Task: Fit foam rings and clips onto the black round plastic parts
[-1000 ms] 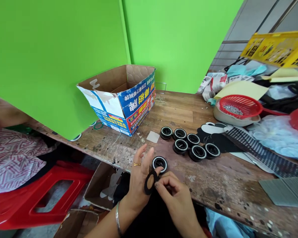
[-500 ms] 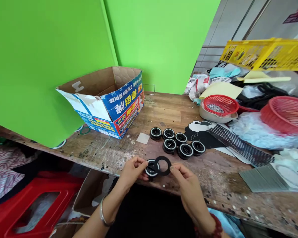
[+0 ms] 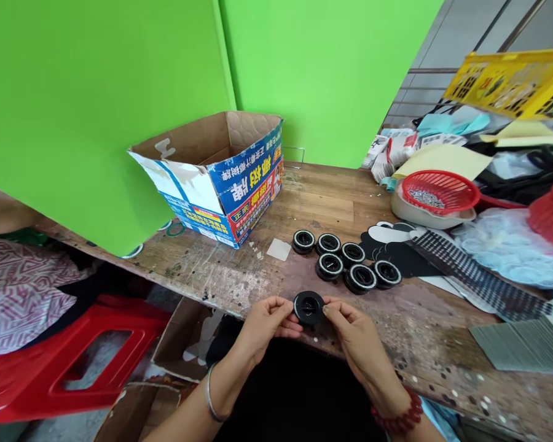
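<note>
My left hand (image 3: 268, 324) pinches the left edge of a round black piece (image 3: 308, 306) with a whitish ring, close to the table's front edge. On top of that piece lies a flat black ring (image 3: 309, 320), which covers most of the whitish ring. The fingers of my right hand (image 3: 354, 329) are closed on the flat ring's right edge. Just beyond my hands stands a group of several similar round black pieces (image 3: 330, 266), their whitish rings showing. How deep the held piece is, and its underside, I cannot tell.
A cardboard box (image 3: 207, 178) stands at the back left before green panels (image 3: 322, 73). To the right are black cut-out sheets (image 3: 408, 261), a dotted strip (image 3: 479, 270), a grey stack (image 3: 520, 347) and a red basket (image 3: 461, 184). A red stool (image 3: 96, 362) is at lower left.
The flat black ring has moved left from beside the round piece onto its top, and my right hand has come closer to my left. The camera view has shifted to the left.
</note>
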`<move>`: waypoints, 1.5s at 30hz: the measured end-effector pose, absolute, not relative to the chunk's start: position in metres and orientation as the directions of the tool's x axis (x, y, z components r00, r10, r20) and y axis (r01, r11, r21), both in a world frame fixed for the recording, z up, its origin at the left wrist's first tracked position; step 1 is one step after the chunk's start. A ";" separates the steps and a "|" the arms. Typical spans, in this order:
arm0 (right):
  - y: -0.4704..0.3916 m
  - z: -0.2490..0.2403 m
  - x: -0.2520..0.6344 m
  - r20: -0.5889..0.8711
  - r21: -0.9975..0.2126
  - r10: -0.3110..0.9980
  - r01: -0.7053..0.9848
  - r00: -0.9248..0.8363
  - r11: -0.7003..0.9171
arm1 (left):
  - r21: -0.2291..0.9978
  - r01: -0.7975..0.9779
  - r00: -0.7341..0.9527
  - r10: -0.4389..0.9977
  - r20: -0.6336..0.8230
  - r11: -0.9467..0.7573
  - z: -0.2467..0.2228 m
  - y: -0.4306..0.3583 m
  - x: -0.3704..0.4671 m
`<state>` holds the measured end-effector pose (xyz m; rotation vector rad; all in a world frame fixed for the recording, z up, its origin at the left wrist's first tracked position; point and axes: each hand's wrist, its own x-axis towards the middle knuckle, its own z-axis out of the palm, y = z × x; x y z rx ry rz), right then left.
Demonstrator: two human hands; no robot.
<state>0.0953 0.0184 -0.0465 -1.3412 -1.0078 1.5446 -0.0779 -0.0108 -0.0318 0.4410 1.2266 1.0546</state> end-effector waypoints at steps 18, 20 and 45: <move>0.018 -0.042 0.090 -0.254 -0.966 0.967 0.057 -0.014 -0.253 | 0.771 -0.405 -0.012 0.840 -0.542 0.492 -0.035 -0.011 -0.080; 0.018 -0.044 0.090 -0.231 -0.970 0.973 0.084 -0.016 -0.228 | 0.780 -0.392 -0.015 0.844 -0.536 0.488 -0.035 -0.011 -0.080; 0.064 -0.030 0.074 -0.381 -0.909 0.849 0.317 -0.365 -0.271 | 0.812 -0.100 0.046 0.818 -0.573 0.575 -0.026 0.026 -0.075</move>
